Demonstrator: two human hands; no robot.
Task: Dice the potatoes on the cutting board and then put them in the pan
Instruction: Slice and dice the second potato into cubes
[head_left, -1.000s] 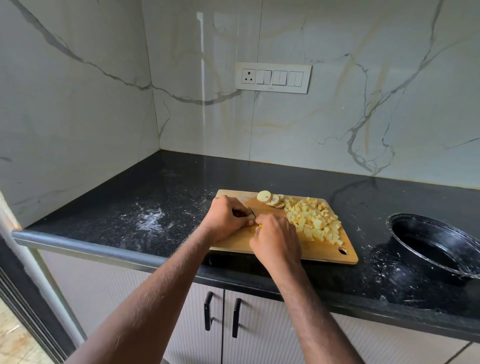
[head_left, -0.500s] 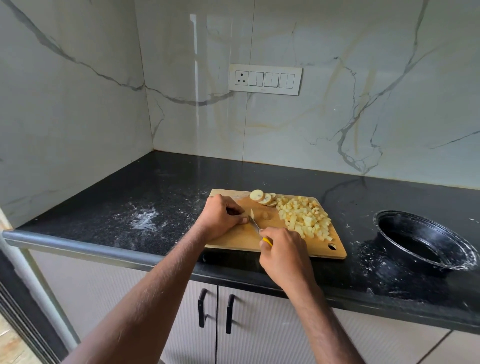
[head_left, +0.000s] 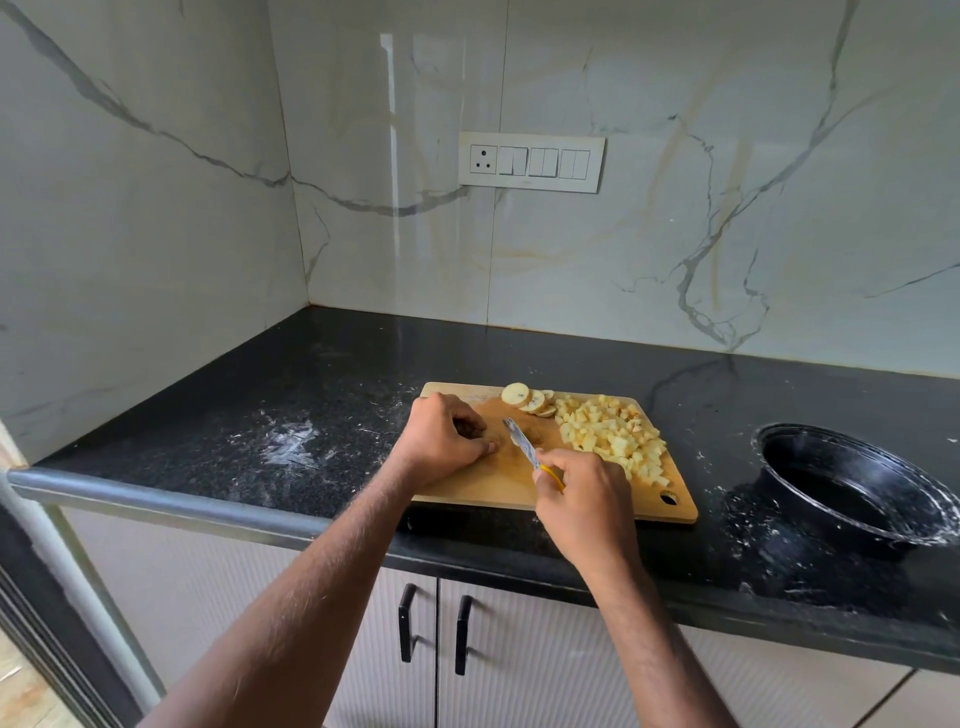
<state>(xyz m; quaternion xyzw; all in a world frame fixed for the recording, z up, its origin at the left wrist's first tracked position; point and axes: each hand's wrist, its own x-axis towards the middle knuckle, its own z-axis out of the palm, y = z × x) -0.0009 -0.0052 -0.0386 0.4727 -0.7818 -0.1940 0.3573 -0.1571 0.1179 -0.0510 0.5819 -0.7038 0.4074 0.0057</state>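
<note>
now the right hand (head_left: 584, 499) grips a knife (head_left: 521, 444), blade slanting over the cutting board (head_left: 483, 486). the left hand (head_left: 441, 439) rests curled on the board; whether it holds anything, i cannot tell. diced potato (head_left: 610, 436) and slices (head_left: 527, 399) lie at the board's far right, the black pan (head_left: 852, 486) well apart on the counter (head_left: 260, 410).

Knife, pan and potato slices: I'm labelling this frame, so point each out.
knife (head_left: 521, 443), head view, middle of the blade.
pan (head_left: 774, 441), head view, left rim.
potato slices (head_left: 525, 399), head view, face of a round.
</note>
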